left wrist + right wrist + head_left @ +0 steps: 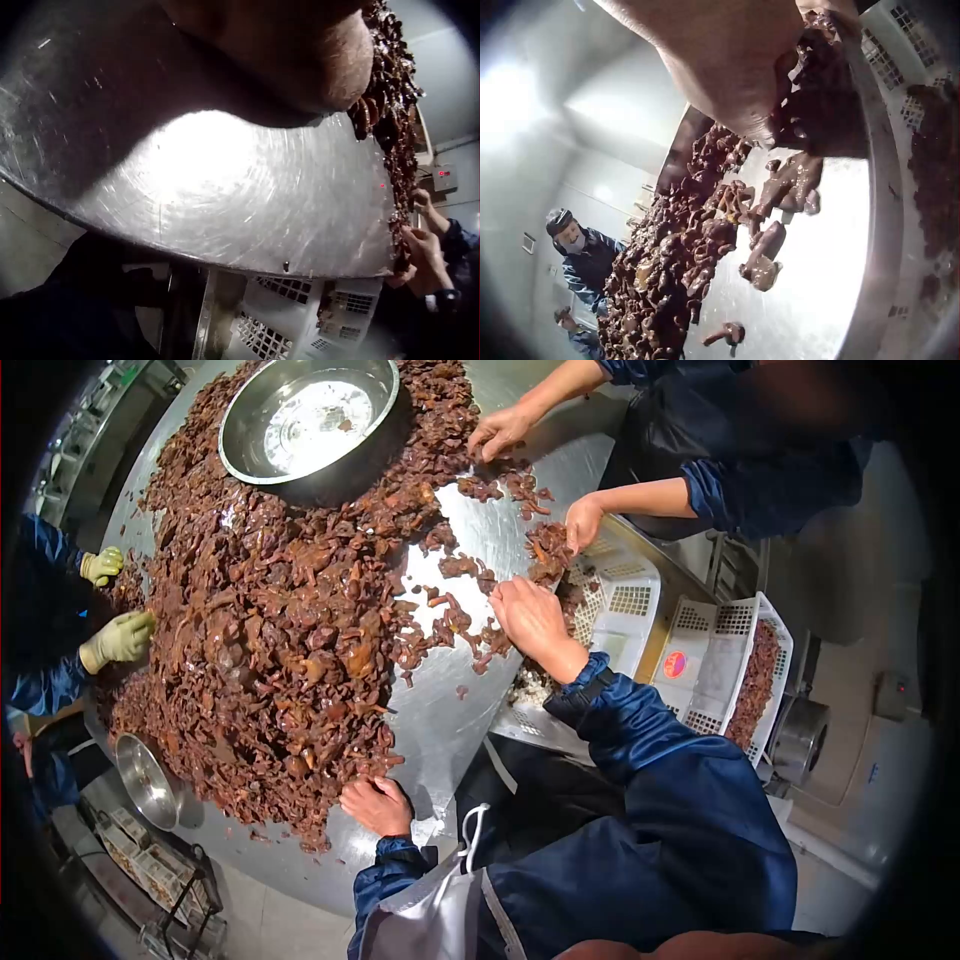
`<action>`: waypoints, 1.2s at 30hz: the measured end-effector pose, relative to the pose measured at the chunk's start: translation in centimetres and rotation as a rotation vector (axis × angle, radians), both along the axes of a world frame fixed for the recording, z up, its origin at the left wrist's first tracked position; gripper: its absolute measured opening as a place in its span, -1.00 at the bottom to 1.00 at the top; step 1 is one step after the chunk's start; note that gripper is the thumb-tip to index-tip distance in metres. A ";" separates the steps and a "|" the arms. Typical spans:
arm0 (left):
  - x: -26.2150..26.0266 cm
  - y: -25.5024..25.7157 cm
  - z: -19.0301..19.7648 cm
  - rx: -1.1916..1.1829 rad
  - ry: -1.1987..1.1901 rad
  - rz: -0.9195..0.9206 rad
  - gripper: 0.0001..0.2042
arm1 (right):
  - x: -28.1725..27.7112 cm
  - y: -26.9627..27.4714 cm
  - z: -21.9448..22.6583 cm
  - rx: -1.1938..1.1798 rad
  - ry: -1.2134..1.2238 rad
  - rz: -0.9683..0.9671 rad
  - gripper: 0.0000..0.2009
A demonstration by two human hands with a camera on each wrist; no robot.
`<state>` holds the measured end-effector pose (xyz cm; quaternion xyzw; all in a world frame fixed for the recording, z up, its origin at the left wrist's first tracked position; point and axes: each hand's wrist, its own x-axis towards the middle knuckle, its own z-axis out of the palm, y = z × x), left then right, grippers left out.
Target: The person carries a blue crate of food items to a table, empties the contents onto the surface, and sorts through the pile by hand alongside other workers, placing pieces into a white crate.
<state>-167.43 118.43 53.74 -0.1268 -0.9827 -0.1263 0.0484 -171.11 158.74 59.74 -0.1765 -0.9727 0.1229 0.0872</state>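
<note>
A broad pile of glossy reddish-brown pieces (290, 630), some mushroom-like in the right wrist view, covers much of a metal table (440, 710). My left hand (376, 806) rests at the near edge of the pile, its fingertips right at the pieces. In the left wrist view, that hand (322, 67) is in dark shadow over the bare metal. Farther right, my right hand (530, 620) lies palm down at the table's rim, beside loose pieces (548, 555). The right wrist view shows this hand (727, 67) over pieces, its fingers largely hidden.
A large steel basin (310, 420) sits on the pile; a smaller bowl (147, 780) is near the left rim. White crates (625, 595) stand below the right edge, one holding brown pieces (755, 685). Another person's bare hands (505, 430) and someone's gloved hands (120, 638) work around the pile.
</note>
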 end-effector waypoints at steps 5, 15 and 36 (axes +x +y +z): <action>0.1 -0.4 0.1 0.014 -0.013 -0.009 -0.83 | 1.2 1.0 1.7 -0.352 0.014 -0.257 -0.85; 0.7 0.5 -0.1 0.031 -0.093 0.066 -0.79 | -7.4 3.2 9.7 -0.505 -0.002 -0.063 -0.70; 2.9 1.7 -0.1 0.150 -0.114 0.013 -0.85 | -32.2 6.2 8.8 0.298 -0.242 0.053 -0.76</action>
